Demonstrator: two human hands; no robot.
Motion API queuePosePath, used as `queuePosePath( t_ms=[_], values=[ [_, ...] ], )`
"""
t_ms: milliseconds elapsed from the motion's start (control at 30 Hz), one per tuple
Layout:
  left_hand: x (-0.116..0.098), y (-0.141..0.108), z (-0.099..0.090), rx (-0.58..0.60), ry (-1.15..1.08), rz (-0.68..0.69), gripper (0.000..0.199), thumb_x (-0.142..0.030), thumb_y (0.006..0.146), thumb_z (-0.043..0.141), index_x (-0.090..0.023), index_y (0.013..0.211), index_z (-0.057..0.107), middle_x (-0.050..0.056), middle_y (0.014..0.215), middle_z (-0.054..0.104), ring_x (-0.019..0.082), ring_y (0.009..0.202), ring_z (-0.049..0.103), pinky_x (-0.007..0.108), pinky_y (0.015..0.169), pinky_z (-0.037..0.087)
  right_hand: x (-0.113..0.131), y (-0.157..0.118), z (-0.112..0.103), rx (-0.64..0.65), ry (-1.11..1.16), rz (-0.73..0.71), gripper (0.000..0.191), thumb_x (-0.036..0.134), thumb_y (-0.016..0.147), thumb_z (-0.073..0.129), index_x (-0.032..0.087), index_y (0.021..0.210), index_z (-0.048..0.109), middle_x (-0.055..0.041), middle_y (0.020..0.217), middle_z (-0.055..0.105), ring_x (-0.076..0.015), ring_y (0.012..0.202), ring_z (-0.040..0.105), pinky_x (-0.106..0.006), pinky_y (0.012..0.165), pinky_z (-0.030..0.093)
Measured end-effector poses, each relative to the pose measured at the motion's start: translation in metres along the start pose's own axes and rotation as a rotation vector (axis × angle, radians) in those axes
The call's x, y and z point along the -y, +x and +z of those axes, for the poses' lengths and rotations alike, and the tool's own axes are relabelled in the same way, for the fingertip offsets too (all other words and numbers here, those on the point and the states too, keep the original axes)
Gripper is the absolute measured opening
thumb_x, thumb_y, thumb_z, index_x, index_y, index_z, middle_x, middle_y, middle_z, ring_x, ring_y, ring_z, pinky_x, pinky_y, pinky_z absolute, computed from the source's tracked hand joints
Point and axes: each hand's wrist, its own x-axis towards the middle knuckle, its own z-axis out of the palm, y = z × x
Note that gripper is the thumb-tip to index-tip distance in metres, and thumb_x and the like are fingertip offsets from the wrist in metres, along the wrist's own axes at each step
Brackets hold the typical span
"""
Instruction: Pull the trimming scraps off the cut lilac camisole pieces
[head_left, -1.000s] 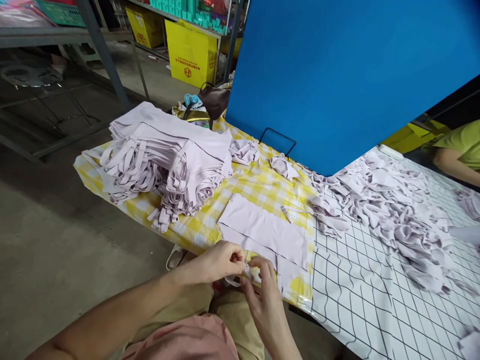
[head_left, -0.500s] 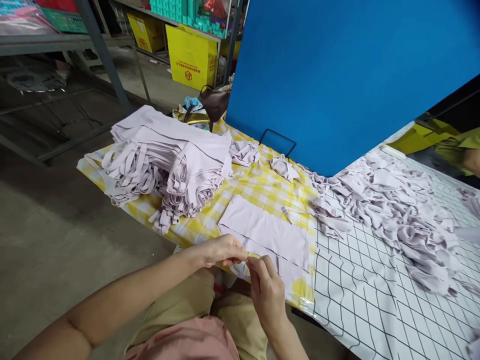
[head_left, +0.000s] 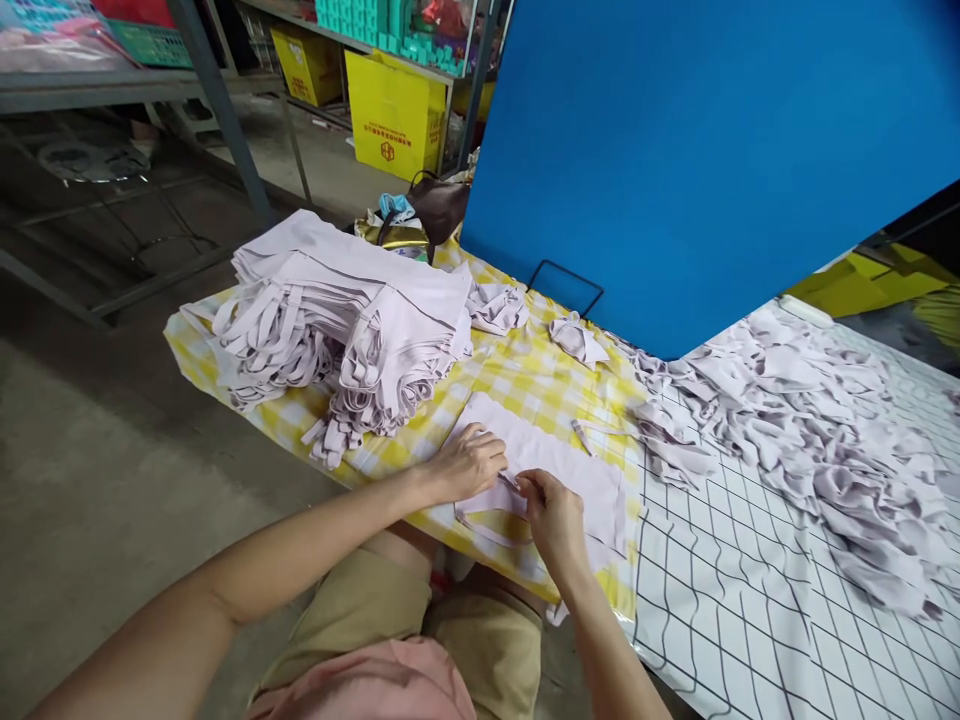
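Note:
A pale lilac fabric piece (head_left: pixel 592 480) lies on the yellow checked cloth (head_left: pixel 442 410) in front of me, with a thin strap curving below it. My left hand (head_left: pixel 469 463) rests over its left part, fingers curled and pressed onto the fabric. Close beside it on the right, my right hand (head_left: pixel 553 505) pinches a small bit of the same fabric between thumb and fingers. Left of both hands stands a thick stack of matching lilac pieces (head_left: pixel 337 270), their loops hanging down at the front edge.
A large blue board (head_left: pixel 675 160) rises behind the table, with a black wire stand (head_left: pixel 566 285) at its base. Crumpled lilac pieces (head_left: pixel 810 420) cover the grid-patterned sheet (head_left: pixel 720 600) at right. Yellow boxes (head_left: pixel 394 115) and a stool (head_left: pixel 94 162) stand beyond.
Both hands have moved up from the near table edge onto the fabric piece. The strap now curves across the cloth below the piece. The view has shifted slightly.

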Motion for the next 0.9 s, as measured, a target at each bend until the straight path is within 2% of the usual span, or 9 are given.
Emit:
queuePosePath(
  t_ms=[133, 233, 533, 900],
  values=[
    [0.001, 0.005, 0.002, 0.025, -0.132, -0.168, 0.009, -0.018, 0.082, 0.054, -0.017, 0.082, 0.063, 0.002, 0.086, 0.060, 0.017, 0.092, 0.051, 0.033, 0.084, 0.033, 0.001, 0.006, -0.002, 0.026, -0.127, -0.093, 0.028, 0.024, 0.084, 0.038, 0.017, 0.074, 0.063, -0.0063, 0.071, 0.066, -0.0164, 0.061, 0.058, -0.025, 0.058, 0.038],
    [0.003, 0.008, -0.001, 0.056, -0.197, -0.226, 0.009, -0.022, 0.082, 0.056, -0.018, 0.081, 0.065, 0.002, 0.085, 0.059, 0.017, 0.092, 0.050, 0.032, 0.082, 0.033, 0.003, 0.011, -0.001, 0.066, -0.263, -0.157, 0.026, 0.020, 0.086, 0.039, 0.017, 0.075, 0.062, -0.0051, 0.072, 0.065, -0.0152, 0.061, 0.057, -0.023, 0.055, 0.035],
    [0.006, 0.012, -0.008, 0.091, -0.238, -0.219, 0.011, -0.021, 0.082, 0.058, -0.019, 0.077, 0.066, 0.001, 0.082, 0.058, 0.018, 0.092, 0.049, 0.033, 0.083, 0.031, 0.004, 0.018, 0.005, 0.116, -0.414, -0.190, 0.023, 0.010, 0.085, 0.043, 0.018, 0.072, 0.060, -0.0034, 0.070, 0.061, -0.0134, 0.057, 0.055, -0.024, 0.051, 0.028],
    [0.006, 0.013, -0.012, 0.118, -0.221, -0.203, 0.010, -0.019, 0.082, 0.057, -0.019, 0.077, 0.066, 0.001, 0.083, 0.060, 0.018, 0.094, 0.049, 0.034, 0.084, 0.030, 0.007, 0.021, 0.004, 0.169, -0.555, -0.202, 0.020, 0.007, 0.085, 0.044, 0.016, 0.077, 0.059, -0.0041, 0.075, 0.062, -0.0138, 0.059, 0.057, -0.024, 0.051, 0.029]
  ],
)
